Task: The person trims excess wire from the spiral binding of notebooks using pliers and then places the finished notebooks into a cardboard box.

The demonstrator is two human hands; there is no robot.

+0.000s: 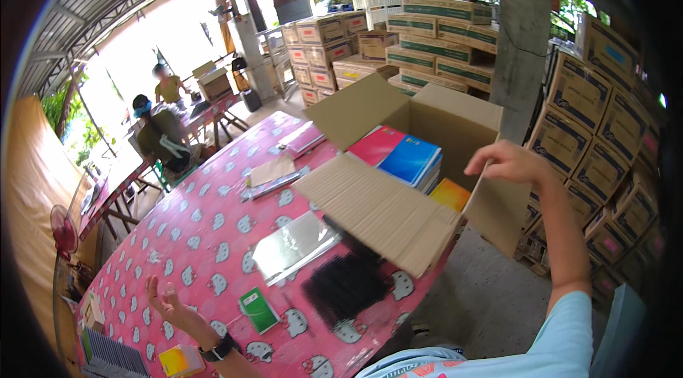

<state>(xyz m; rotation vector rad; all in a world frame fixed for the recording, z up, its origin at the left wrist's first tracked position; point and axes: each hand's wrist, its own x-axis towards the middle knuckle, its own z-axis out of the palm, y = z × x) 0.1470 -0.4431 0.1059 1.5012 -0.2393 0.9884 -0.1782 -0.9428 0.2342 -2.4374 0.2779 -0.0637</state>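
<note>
Cardboard box (398, 164) sits open at centre frame on the far edge of your pink cartoon-print table (206, 236), its near flap (380, 214) folded flat toward you and stacks of notebooks (402, 155) with red, blue and yellow covers showing inside. Your right hand (509, 162) hovers at centre right with the fingers loosely curled over the top of the box's right-hand flap (498, 204), gripping nothing that can be seen. Your left hand (165, 300), wristwatch on, is raised at lower left with palm up and fingers spread, empty, above the tablecloth. Between the two hands lie a clear plastic sleeve (295, 244), a black stack of bindings (346, 285) and a small green booklet (258, 309); a yellow-covered pad (181, 360) sits at the bottom edge. The box appears to overhang the table's right side, so a downward push on that flap could, in my judgement, tip it off and spill the notebooks onto the concrete floor (484, 293). Stacked cartons (597, 136) fill the right and upper centre, and two people (160, 129) sit at another table at upper left.
</note>
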